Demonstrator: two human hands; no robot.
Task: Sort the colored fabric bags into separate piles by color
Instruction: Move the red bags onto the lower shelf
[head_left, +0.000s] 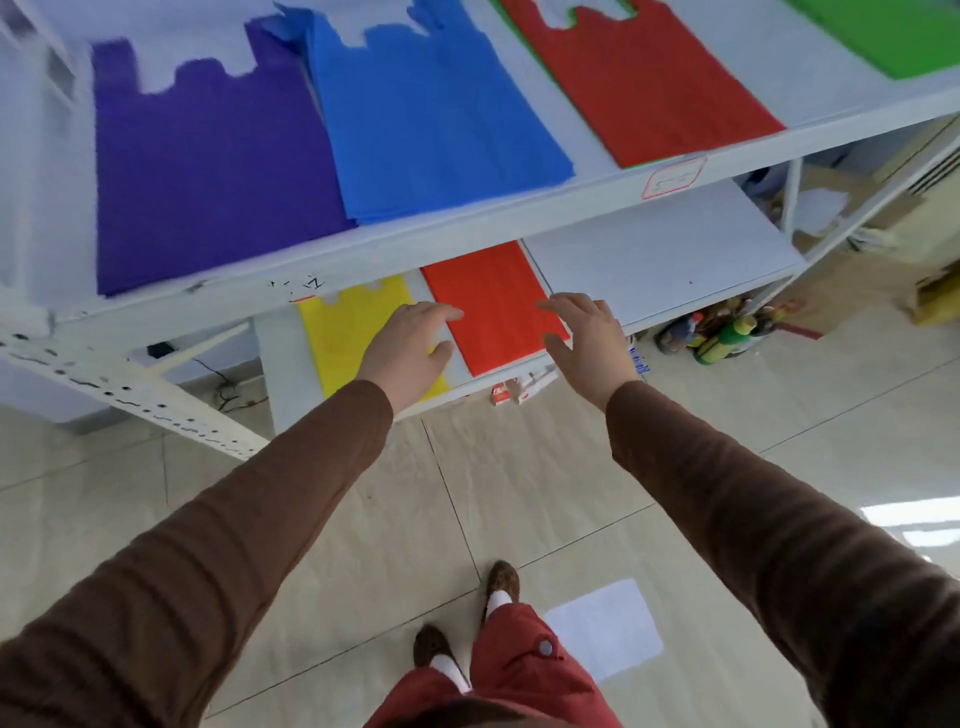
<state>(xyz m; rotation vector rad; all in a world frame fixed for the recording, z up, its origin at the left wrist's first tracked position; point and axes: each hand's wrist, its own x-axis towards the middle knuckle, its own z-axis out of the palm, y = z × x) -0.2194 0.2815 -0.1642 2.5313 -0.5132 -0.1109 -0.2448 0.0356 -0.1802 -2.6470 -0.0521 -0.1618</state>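
Observation:
On the upper shelf lie a purple bag pile, a blue bag pile, a red bag pile and a green bag at the far right. The lower shelf holds a yellow bag and an orange-red bag side by side. My left hand hovers open over the yellow bag's right edge, fingers reaching toward the orange-red bag. My right hand is open at the orange-red bag's right edge. Neither hand holds anything.
The white metal shelf rack has a bare white panel right of the orange-red bag. Bottles stand on the tiled floor beneath. Small boxes sit under the lower shelf edge. A white sheet lies by my feet.

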